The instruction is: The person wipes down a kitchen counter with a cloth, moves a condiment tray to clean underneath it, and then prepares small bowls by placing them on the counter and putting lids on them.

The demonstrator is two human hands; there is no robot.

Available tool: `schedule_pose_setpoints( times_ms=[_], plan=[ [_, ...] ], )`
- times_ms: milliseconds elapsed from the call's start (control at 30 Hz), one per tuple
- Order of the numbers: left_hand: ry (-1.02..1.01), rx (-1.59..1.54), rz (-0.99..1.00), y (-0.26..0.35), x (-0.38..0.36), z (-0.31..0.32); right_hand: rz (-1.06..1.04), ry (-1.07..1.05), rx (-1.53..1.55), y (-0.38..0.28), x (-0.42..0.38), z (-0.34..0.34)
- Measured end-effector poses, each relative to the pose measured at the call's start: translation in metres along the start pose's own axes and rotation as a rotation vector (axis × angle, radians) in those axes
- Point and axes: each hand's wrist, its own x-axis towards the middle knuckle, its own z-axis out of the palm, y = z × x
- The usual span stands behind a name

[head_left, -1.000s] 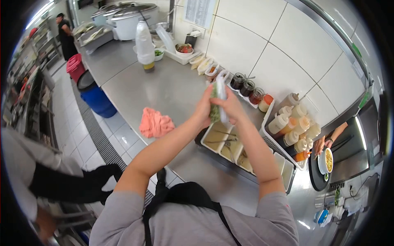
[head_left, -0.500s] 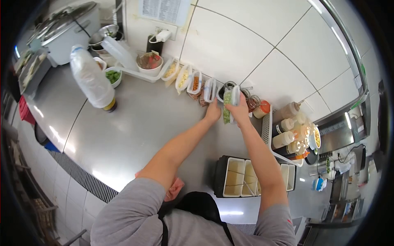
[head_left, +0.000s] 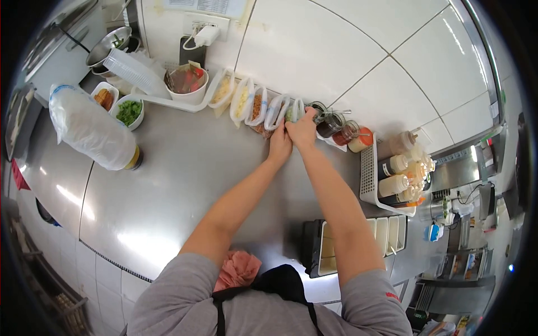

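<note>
A row of small plastic bags of food in containers stands along the wall. My right hand [head_left: 303,130] holds the bag with green pieces [head_left: 293,112] at the right end of this row. Beside it, my left hand [head_left: 280,144] touches the lower part of the neighbouring clear bag [head_left: 277,110]; its fingertips are partly hidden. Further left are a bag of orange-brown bits [head_left: 257,107] and two bags of pale yellow food [head_left: 241,102]. Glass jars with dark and red contents [head_left: 345,133] stand just right of my right hand.
A white basket of squeeze bottles [head_left: 368,173] stands at the right. Below it is a black holder with pale compartments [head_left: 312,252]. At the left are a plastic-wrapped stack [head_left: 92,127], a bowl of greens [head_left: 129,112] and a white tray [head_left: 185,105]. A pink cloth [head_left: 238,270] lies near my body.
The bag with green pieces has moved left and back into the row, against the clear bag. My right hand has come in beside my left hand. The view has shifted.
</note>
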Motion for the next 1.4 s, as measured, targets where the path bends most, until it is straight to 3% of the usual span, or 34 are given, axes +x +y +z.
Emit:
schedule_pose_setpoints(
  times_ms=[133, 200, 233, 300, 367, 433, 467, 500, 533, 567, 633, 700, 800, 833, 933, 967, 1033, 1167, 1267, 1367, 1400],
  plan=[
    [-0.047, 0.002, -0.043, -0.007, -0.007, -0.007, 0.035, 0.056, 0.100, 0.004, -0.002, 0.013],
    [0.027, 0.056, 0.168, -0.023, -0.020, -0.013, -0.153, 0.179, 0.114, 0.011, -0.015, 0.012],
    [0.031, 0.059, 0.158, -0.009, -0.030, -0.023, -0.149, 0.168, 0.112, 0.023, -0.018, 0.011],
    [-0.233, 0.121, -0.072, 0.028, -0.049, -0.047, -0.300, 0.245, 0.096, 0.051, -0.020, -0.002],
    [-0.409, 0.164, -0.137, 0.065, -0.063, -0.069, -0.199, -0.070, 0.064, 0.042, -0.036, -0.038],
    [-0.329, 0.151, 0.165, 0.107, -0.082, -0.098, -0.301, -0.178, 0.145, 0.047, -0.043, -0.041],
    [-0.268, 0.170, 0.172, 0.122, -0.086, -0.113, -0.317, -0.223, 0.133, 0.041, -0.051, -0.043],
    [-0.122, 0.216, 0.372, 0.135, -0.091, -0.128, -0.328, -0.262, 0.118, 0.030, -0.058, -0.047],
    [0.015, 0.267, 0.576, 0.144, -0.098, -0.142, -0.371, -0.283, 0.125, 0.013, -0.062, -0.046],
    [0.050, 0.288, 0.591, 0.150, -0.106, -0.157, -0.539, -0.257, 0.173, -0.006, -0.069, -0.046],
    [0.130, 0.355, 0.521, 0.159, -0.131, -0.187, -0.907, -0.175, 0.128, -0.064, -0.083, -0.055],
    [0.152, 0.428, 0.501, 0.157, -0.168, -0.203, -0.962, -0.166, 0.193, -0.149, -0.101, -0.068],
    [0.163, 0.541, 0.389, 0.136, -0.238, -0.200, -1.343, 0.130, 0.310, -0.277, -0.134, -0.084],
    [0.143, 0.530, 0.308, 0.140, -0.261, -0.193, -1.296, 0.146, 0.249, -0.314, -0.156, -0.089],
    [-0.018, 0.381, 0.115, 0.129, -0.318, -0.169, -1.096, -0.190, -0.114, -0.396, -0.195, -0.069],
    [0.024, 0.412, 0.115, 0.135, -0.336, -0.166, -1.048, -0.346, -0.207, -0.404, -0.195, -0.043],
    [-0.084, 0.438, 0.324, 0.161, -0.356, -0.179, -1.237, -0.196, -0.360, -0.387, -0.202, -0.008],
    [0.208, 0.627, 0.194, 0.177, -0.394, -0.243, -1.348, -0.391, -0.294, -0.372, -0.217, -0.027],
    [0.513, 0.556, 0.131, 0.177, -0.397, -0.300, -1.316, -0.491, -0.119, -0.364, -0.205, -0.024],
    [0.610, 0.516, 0.139, 0.173, -0.374, -0.362, -1.202, -0.542, 0.094, -0.404, -0.170, -0.039],
    [0.560, 0.492, 0.154, 0.172, -0.358, -0.384, -1.247, -0.291, 0.066, -0.424, -0.134, -0.040]
  ],
)
